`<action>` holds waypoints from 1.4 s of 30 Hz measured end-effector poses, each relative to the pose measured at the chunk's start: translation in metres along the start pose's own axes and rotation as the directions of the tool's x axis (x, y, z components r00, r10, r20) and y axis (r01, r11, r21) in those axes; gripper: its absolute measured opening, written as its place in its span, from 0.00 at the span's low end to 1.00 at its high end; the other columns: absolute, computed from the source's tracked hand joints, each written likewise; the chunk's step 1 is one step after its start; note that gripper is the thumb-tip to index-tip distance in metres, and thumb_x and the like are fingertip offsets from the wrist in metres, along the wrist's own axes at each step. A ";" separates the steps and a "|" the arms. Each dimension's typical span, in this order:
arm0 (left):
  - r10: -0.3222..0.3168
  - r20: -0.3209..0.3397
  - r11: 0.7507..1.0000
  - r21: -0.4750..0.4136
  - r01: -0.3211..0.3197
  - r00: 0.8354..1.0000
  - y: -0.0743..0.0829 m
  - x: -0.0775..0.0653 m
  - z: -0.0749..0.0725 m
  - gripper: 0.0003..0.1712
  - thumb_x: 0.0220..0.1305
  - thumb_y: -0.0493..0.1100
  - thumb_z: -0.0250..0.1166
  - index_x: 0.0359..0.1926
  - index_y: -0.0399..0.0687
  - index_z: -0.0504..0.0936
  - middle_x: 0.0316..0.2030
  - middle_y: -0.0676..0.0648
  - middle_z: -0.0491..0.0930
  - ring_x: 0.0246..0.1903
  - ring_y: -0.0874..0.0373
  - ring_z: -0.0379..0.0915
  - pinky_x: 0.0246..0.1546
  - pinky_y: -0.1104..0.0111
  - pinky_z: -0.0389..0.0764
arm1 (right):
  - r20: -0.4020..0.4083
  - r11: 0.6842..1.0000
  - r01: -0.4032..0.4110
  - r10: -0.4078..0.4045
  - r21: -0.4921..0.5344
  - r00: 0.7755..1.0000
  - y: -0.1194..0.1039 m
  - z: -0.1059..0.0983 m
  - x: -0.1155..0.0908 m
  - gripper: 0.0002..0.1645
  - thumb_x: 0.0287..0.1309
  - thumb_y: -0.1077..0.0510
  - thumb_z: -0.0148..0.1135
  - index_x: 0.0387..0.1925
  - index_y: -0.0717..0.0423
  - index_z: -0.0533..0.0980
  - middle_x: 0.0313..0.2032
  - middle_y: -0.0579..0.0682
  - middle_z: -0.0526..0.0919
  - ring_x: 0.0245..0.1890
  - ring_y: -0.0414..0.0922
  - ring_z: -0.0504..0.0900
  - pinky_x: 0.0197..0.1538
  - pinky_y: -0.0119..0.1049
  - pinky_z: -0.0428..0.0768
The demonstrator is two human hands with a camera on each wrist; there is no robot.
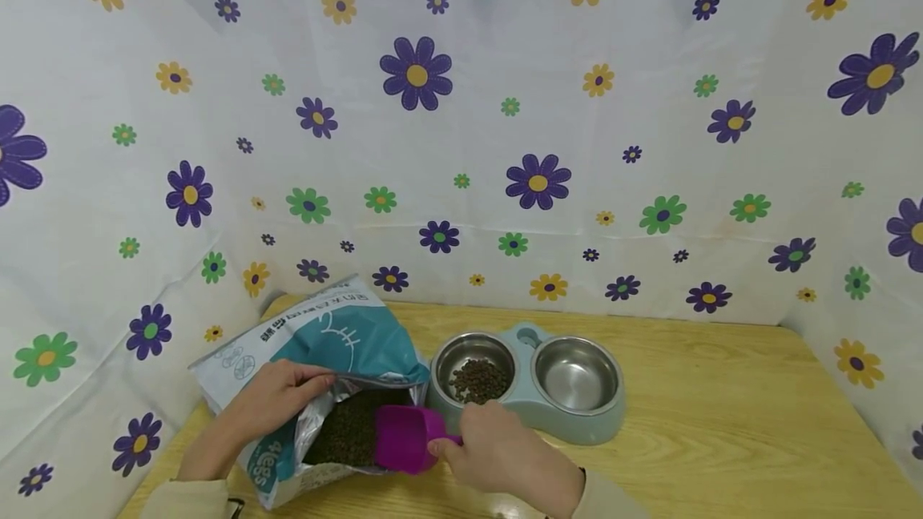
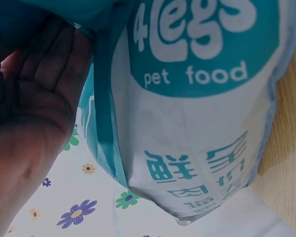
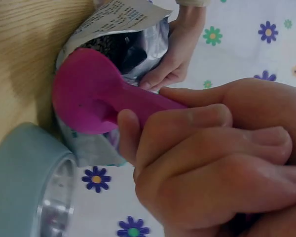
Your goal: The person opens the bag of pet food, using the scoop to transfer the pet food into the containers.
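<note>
A teal and white pet food bag [image 1: 375,339] lies on its side with its mouth facing the front, brown kibble [image 1: 344,432] showing inside. My left hand [image 1: 268,403] holds the upper edge of that mouth, lifting it apart. In the left wrist view, the palm [image 2: 37,108] is beside the bag's printed side [image 2: 177,118]. My right hand [image 1: 501,448] grips the handle of a magenta scoop [image 1: 411,439]. The scoop's front end is inside the bag's mouth, over the kibble; in the right wrist view its rounded back [image 3: 84,94] faces the camera.
Right of the bag stands a pale blue double feeder [image 1: 577,425] with two steel bowls. Some kibble [image 1: 479,380] lies in the left bowl; the right bowl [image 1: 577,375] shows bare metal. A flower-print sheet [image 1: 476,142] hangs behind the wooden table [image 1: 721,423].
</note>
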State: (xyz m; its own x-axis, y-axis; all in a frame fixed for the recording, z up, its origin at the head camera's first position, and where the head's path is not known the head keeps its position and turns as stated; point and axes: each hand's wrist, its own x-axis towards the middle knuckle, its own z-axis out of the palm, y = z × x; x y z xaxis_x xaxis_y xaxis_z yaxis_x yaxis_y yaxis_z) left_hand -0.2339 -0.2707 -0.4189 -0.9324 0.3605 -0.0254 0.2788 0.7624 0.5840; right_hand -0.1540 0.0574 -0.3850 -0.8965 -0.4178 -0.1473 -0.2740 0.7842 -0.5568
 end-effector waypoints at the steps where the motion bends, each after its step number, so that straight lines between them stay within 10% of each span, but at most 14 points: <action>1: -0.002 0.000 1.000 0.000 0.002 1.000 0.000 0.000 0.000 0.17 0.75 0.47 0.59 0.54 0.46 0.89 0.28 0.55 0.82 0.23 0.68 0.66 0.26 0.72 0.67 | 0.023 0.999 -0.018 0.018 0.033 1.000 0.002 -0.001 0.001 0.34 0.67 0.41 0.64 0.11 0.48 0.63 0.13 0.40 0.58 0.15 0.37 0.59 0.20 0.32 0.62; 10: -0.001 -0.003 1.000 0.002 0.001 1.000 0.000 0.000 0.001 0.17 0.75 0.48 0.60 0.54 0.47 0.89 0.26 0.56 0.81 0.22 0.68 0.65 0.26 0.72 0.67 | 0.153 0.948 -0.127 0.085 0.292 0.985 0.030 0.000 0.000 0.33 0.67 0.36 0.61 0.12 0.49 0.73 0.10 0.40 0.63 0.06 0.39 0.62 0.13 0.34 0.62; 18: 0.018 -0.020 1.000 0.022 -0.017 1.000 0.000 0.002 -0.002 0.17 0.75 0.47 0.59 0.53 0.47 0.89 0.24 0.57 0.79 0.22 0.69 0.66 0.27 0.72 0.67 | 0.202 0.838 -0.203 0.113 0.506 0.973 0.052 0.008 -0.004 0.31 0.67 0.35 0.62 0.20 0.56 0.79 0.11 0.43 0.65 0.08 0.38 0.51 0.12 0.32 0.52; 42: -0.010 0.003 1.000 0.004 0.010 1.000 0.001 0.001 -0.001 0.18 0.75 0.48 0.60 0.56 0.44 0.88 0.29 0.54 0.82 0.23 0.67 0.65 0.27 0.71 0.67 | 0.170 0.782 -0.169 0.082 0.599 0.982 0.082 0.025 -0.016 0.27 0.68 0.37 0.61 0.34 0.56 0.86 0.17 0.44 0.72 0.17 0.40 0.62 0.21 0.31 0.57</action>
State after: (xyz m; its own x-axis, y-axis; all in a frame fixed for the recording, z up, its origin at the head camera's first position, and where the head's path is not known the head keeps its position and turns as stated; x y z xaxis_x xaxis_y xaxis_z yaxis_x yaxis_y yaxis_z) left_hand -0.2343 -0.2700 -0.4176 -0.9346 0.3542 -0.0335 0.2702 0.7679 0.5808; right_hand -0.1534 0.1168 -0.4484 -0.8438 -0.4238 -0.3293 0.1459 0.4093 -0.9007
